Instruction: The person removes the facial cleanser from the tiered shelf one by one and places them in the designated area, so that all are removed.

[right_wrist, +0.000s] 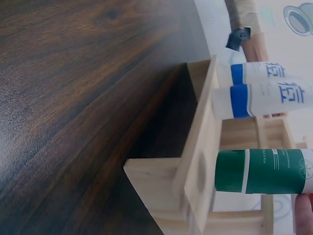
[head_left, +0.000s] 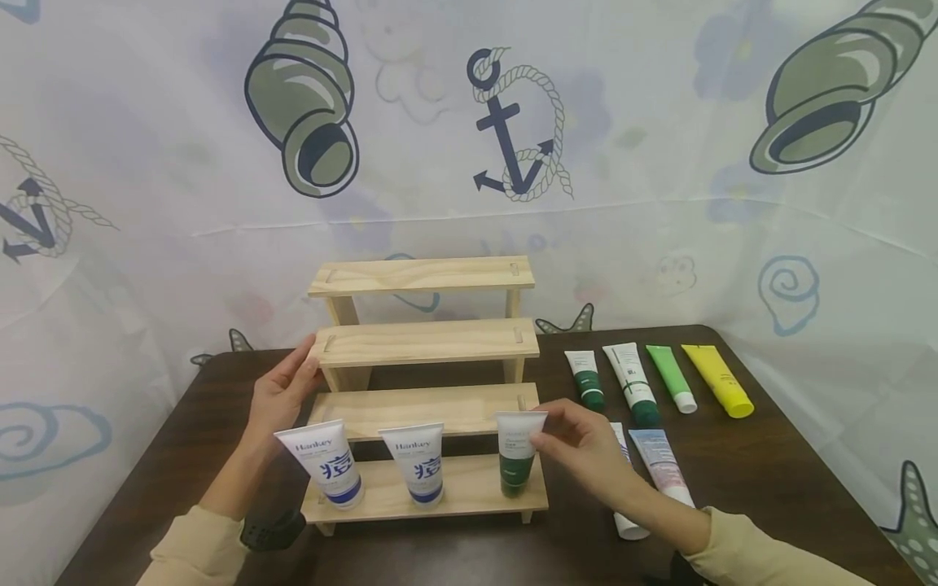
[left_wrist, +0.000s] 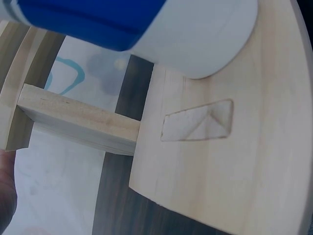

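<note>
A stepped wooden display stand (head_left: pixel 432 342) stands on the table, its tiers rising toward the back. My left hand (head_left: pixel 282 395) grips the left end of one of its upper boards; in the left wrist view only a bit of that hand (left_wrist: pixel 7 191) shows. My right hand (head_left: pixel 586 443) pinches a white and green cosmetic tube (head_left: pixel 517 456) near its top, cap down, at the right end of the lowest tier. Whether the cap touches the wood I cannot tell. Two white tubes with blue bands, the left one (head_left: pixel 326 464) tilted and the other (head_left: pixel 416 464) beside it, stand on that tier.
Right of the stand, several tubes lie on the dark table (head_left: pixel 762 488), among them a yellow tube (head_left: pixel 718 380), a light green tube (head_left: pixel 672 378) and a pale blue and pink tube (head_left: pixel 661 464). A patterned cloth (head_left: pixel 630 268) hangs behind the table.
</note>
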Available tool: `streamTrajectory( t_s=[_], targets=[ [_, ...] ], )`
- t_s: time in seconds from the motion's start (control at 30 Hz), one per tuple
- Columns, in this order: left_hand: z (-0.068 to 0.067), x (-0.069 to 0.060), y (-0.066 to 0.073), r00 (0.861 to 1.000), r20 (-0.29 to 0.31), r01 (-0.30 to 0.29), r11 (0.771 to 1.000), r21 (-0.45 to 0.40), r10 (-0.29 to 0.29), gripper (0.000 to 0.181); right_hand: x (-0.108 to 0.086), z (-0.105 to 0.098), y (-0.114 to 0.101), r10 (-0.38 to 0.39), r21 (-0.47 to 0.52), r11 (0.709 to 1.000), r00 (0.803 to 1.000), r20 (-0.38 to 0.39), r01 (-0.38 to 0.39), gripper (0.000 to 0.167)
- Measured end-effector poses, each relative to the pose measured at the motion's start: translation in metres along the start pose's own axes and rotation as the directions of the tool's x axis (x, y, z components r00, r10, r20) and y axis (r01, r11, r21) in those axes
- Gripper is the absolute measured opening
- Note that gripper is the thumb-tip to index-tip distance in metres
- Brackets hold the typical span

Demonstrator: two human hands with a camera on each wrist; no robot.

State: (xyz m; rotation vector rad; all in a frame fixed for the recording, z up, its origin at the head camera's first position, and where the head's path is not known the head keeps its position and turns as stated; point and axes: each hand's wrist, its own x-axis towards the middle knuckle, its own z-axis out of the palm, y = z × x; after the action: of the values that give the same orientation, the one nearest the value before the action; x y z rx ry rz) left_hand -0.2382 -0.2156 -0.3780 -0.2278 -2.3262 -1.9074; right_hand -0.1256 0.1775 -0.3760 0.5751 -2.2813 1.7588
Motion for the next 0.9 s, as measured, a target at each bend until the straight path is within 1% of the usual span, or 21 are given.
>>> streamTrajectory(
  t_s=[0.07, 0.23, 0.37, 0.47, 0.6, 0.67, 0.73, 0.8, 0.9],
  targets=[
    [0.0, 0.0, 0.0, 1.0, -0.001, 0.002, 1.0, -0.002, -0.002, 0.055, -0.001, -0.006, -0.002, 0.018, 0.001, 1.0, 1.0, -0.01, -0.018, 0.021],
    [0.0, 0.0, 0.0, 1.0, -0.005, -0.009, 1.0, -0.01, 0.009, 0.055, -0.003, -0.022, -0.01, 0.098, -0.009, 0.995, 0.994, -0.04, -0.098, 0.021],
    [0.0, 0.0, 0.0, 1.0, -0.01, -0.017, 1.0, -0.024, 0.017, 0.054, -0.004, -0.037, -0.015, 0.155, -0.079, 0.984, 0.984, -0.087, -0.162, 0.021],
    [0.0, 0.001, 0.0, 1.0, -0.009, -0.018, 1.0, -0.01, 0.017, 0.054, -0.005, -0.05, -0.017, 0.187, -0.136, 0.969, 0.974, -0.126, -0.204, 0.019],
    [0.0, 0.0, 0.0, 1.0, -0.004, -0.02, 0.999, 0.025, 0.02, 0.054, -0.007, -0.068, -0.017, 0.211, -0.171, 0.955, 0.961, -0.175, -0.241, 0.018],
    [0.0, 0.0, 0.001, 1.0, -0.003, -0.017, 1.0, 0.015, 0.017, 0.054, -0.008, -0.077, -0.016, 0.227, -0.199, 0.943, 0.952, -0.208, -0.268, 0.021],
    [0.0, 0.0, 0.001, 1.0, -0.002, -0.016, 1.0, 0.022, 0.016, 0.054, -0.009, -0.086, -0.014, 0.246, -0.227, 0.927, 0.94, -0.236, -0.299, 0.026],
    [0.0, 0.0, 0.001, 1.0, -0.003, -0.015, 0.999, 0.028, 0.015, 0.054, -0.011, -0.096, -0.012, 0.268, -0.261, 0.905, 0.927, -0.263, -0.336, 0.032],
    [0.0, 0.0, 0.001, 1.0, -0.006, -0.014, 0.999, 0.029, 0.014, 0.054, -0.013, -0.112, -0.005, 0.303, -0.294, 0.876, 0.91, -0.282, -0.382, 0.038]
  ],
)
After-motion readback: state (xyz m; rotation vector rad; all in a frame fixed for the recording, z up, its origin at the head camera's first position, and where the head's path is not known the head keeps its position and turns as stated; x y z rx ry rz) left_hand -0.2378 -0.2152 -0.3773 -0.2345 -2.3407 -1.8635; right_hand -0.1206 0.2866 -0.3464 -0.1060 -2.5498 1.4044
